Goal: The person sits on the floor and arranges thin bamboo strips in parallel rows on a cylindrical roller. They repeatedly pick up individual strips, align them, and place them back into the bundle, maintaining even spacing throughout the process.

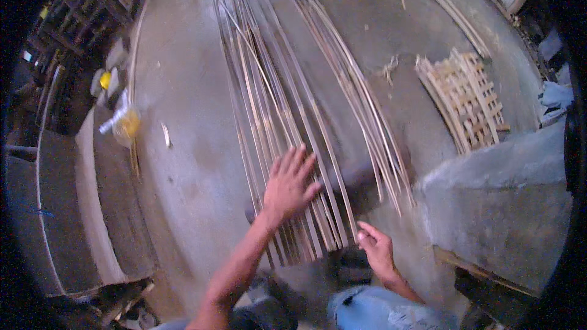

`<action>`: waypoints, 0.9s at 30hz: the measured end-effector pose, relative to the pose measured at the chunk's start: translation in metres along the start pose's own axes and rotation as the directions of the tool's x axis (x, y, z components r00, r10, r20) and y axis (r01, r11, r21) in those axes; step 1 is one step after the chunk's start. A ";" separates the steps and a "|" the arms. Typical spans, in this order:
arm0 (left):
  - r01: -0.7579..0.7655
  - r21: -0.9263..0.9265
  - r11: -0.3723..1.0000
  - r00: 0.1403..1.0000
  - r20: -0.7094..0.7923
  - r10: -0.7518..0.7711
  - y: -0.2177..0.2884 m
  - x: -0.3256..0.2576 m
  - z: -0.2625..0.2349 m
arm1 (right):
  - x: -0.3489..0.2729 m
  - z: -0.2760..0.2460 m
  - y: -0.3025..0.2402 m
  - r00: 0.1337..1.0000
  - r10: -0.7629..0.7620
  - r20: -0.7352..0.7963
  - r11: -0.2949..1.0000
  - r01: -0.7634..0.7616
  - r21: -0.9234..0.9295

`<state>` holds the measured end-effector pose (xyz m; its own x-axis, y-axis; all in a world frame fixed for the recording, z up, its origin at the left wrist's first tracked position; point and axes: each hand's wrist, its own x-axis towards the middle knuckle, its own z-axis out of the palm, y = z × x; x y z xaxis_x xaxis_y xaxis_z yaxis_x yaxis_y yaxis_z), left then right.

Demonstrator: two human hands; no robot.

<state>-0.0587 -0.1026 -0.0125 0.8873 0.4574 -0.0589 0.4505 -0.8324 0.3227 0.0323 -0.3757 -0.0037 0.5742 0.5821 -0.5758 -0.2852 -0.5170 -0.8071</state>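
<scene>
Long thin bamboo strips (269, 85) lie side by side on the concrete floor, running away from me. My left hand (290, 182) reaches forward with fingers spread, resting flat over the near ends of the strips. A second bundle of strips (361, 104) curves off to the right. My right hand (374, 248) is lower, near my knee, with its fingers curled; it pinches the near end of one strip at the bundle's right edge.
A woven bamboo mat panel (468, 99) lies on the floor at right. A concrete block (501, 208) stands close on my right. A yellow and white plastic bag (122, 121) sits at left by a raised ledge (92, 195). More strips (446, 6) lie far right.
</scene>
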 end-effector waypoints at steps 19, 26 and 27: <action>-0.018 0.056 0.998 0.994 -0.102 0.024 -0.012 0.003 0.006 | 0.006 0.009 -0.008 0.993 0.089 0.077 0.965 -0.105 0.240; -0.017 0.068 0.998 0.996 -0.085 0.023 -0.007 0.006 0.006 | 0.049 -0.009 -0.014 0.972 0.210 -0.108 0.717 -0.078 0.693; -0.011 0.083 0.996 0.996 -0.082 0.018 -0.010 0.005 0.003 | 0.053 -0.003 -0.014 0.968 0.219 -0.126 0.729 -0.077 0.680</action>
<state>-0.0587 -0.0930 -0.0193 0.8843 0.4663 0.0249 0.4471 -0.8607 0.2436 0.0687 -0.3394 -0.0220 0.5895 0.3709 -0.7176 -0.7740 0.0051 -0.6332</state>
